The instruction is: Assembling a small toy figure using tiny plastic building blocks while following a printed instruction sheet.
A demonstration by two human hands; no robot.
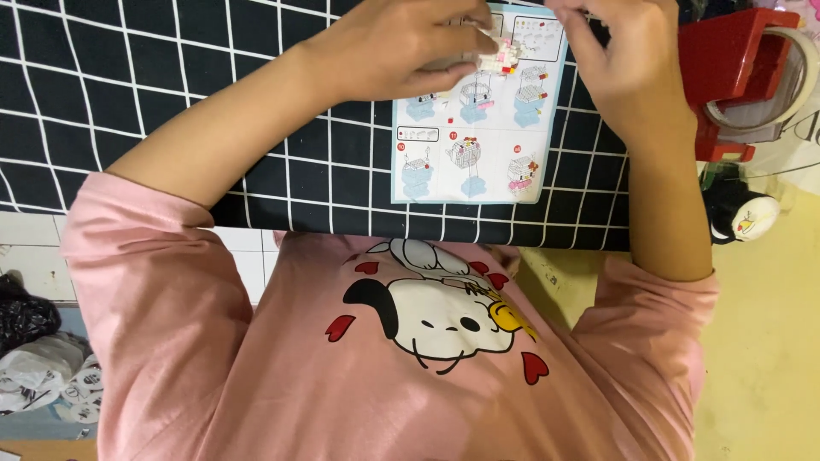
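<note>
My left hand (401, 43) grips a small white and pink brick model (498, 56) just above a light blue building-instruction sheet (474, 154). My right hand (623, 60) is close beside the model on its right, fingers bent toward it at the top edge of the view; whether it pinches a piece is hidden. The sheet lies flat on a black cloth with a white grid (171, 85).
A red tape dispenser (735, 72) with a roll of tape stands right of the cloth. Below it sits a small black and white toy (739, 213). My pink cartoon-dog shirt (410, 358) fills the lower view. Plastic bags (34, 367) lie at the lower left.
</note>
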